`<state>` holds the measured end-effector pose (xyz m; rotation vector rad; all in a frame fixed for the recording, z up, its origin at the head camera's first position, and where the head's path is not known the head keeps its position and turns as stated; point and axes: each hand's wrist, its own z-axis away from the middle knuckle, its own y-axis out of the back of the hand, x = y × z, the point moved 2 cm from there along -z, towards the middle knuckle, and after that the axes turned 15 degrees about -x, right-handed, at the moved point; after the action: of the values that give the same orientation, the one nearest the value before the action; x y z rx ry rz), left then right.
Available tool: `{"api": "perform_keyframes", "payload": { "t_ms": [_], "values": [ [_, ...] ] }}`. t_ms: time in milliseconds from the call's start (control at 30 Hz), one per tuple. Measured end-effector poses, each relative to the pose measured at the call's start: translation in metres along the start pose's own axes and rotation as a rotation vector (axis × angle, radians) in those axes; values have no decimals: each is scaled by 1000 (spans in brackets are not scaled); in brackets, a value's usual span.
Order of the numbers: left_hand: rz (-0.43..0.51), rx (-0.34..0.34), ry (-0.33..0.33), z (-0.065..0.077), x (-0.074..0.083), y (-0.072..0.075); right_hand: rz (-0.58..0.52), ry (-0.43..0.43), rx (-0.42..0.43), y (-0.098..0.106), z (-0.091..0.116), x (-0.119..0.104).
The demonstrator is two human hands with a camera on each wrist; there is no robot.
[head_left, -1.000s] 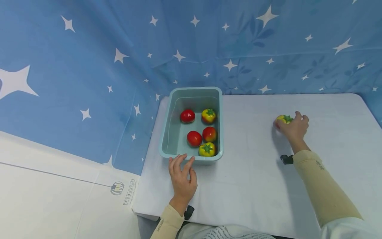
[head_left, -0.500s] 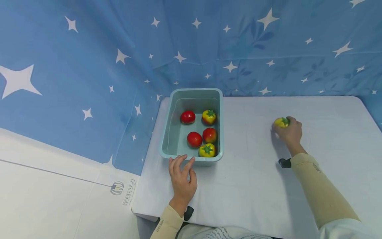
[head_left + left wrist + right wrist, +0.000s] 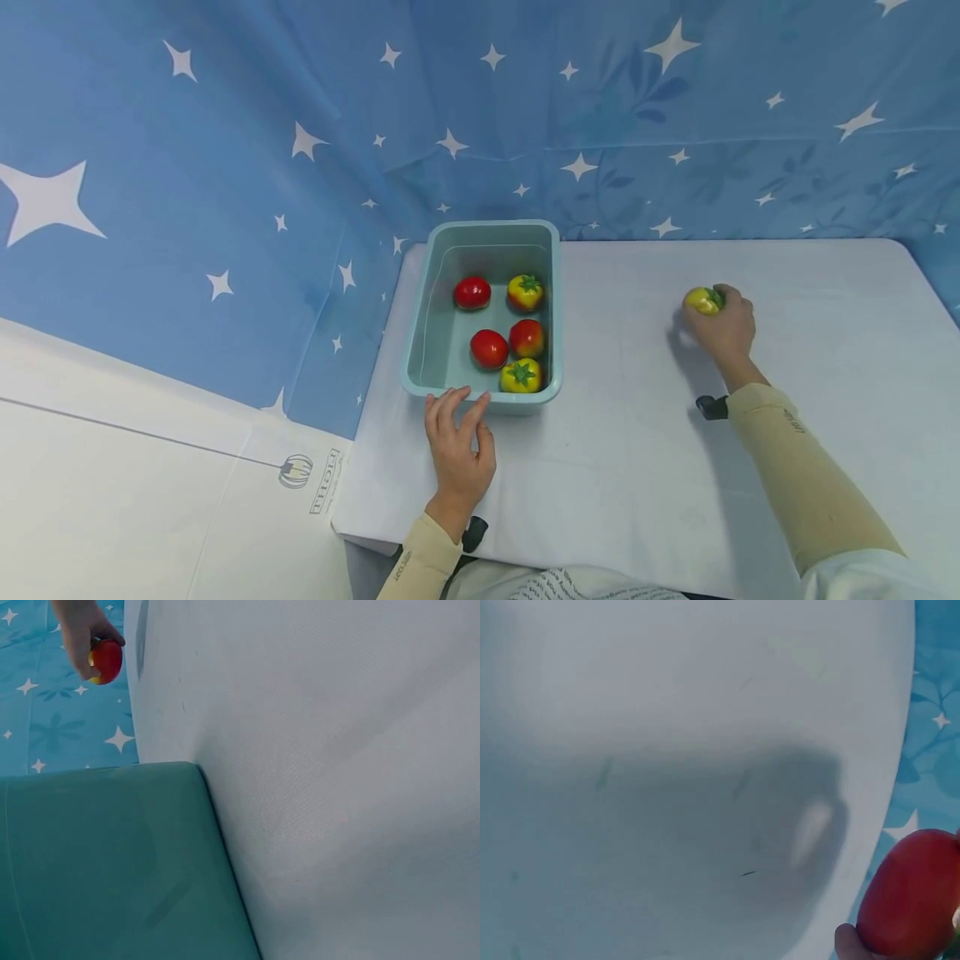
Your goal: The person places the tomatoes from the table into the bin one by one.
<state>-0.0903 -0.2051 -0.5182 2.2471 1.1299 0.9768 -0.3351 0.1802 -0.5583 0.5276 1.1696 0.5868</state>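
My right hand [image 3: 726,330] grips a tomato [image 3: 703,301], yellow with a green leafy top, over the right part of the table. Its red underside shows in the right wrist view, where the tomato [image 3: 911,896] hangs above the white cloth with a thumb or fingertip at its lower edge. My left hand [image 3: 457,462] has relaxed, spread fingers, with fingertips right at the near rim of the blue-green bin [image 3: 416,333]. Inside the bin are several more tomatoes: a red one [image 3: 472,293] at the back left, a yellow one [image 3: 525,292] at the back right, others near the front.
A white cloth [image 3: 622,467] covers the table. Blue star-patterned curtain [image 3: 600,108] hangs along the back and left sides. The bin's high wall [image 3: 112,855] fills the lower left of the left wrist view.
My right hand has closed its fingers around the tomato and raised it from the cloth, shifting slightly left. My left hand and the bin have stayed in place.
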Motion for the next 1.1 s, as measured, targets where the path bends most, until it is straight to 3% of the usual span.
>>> {"api": "perform_keyframes", "payload": {
  "t_ms": [200, 500, 867, 1100],
  "values": [
    [9, -15, 13, 0, 1, 1, -19, 64, 94, 1, 6, -20],
    [10, -27, 20, 1, 0, 1, -22, 170, 120, -1, 19, -66],
    [10, -25, 13, 1, -1, 0, -32, 429, 156, -20, 41, -131],
    [16, -28, 18, 1, -2, 1, -18, 554, 144, -28, 52, -155]
  ]
}}
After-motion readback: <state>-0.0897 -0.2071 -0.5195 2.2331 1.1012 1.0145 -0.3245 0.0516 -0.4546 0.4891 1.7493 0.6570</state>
